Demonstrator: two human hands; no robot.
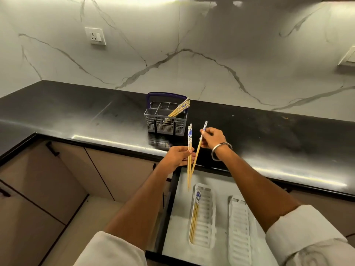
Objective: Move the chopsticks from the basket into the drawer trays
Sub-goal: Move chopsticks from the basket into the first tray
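Note:
A grey plastic basket (166, 123) with a purple handle stands on the black counter and holds several chopsticks (178, 110) leaning to the right. My left hand (177, 156) grips a pair of bamboo chopsticks (189, 143) upright above the open drawer. My right hand (212, 139) pinches a single chopstick (198, 148) near its blue patterned top; its lower end slants toward the pair. In the drawer lie two white ribbed trays: the left tray (208, 212) holds a few chopsticks (195, 214), the right tray (240, 227) holds none.
The black counter (269, 135) runs along a marble wall with a socket (95, 36). Closed beige cabinet doors (48, 179) with a dark handle sit to the left of the open drawer (182, 189).

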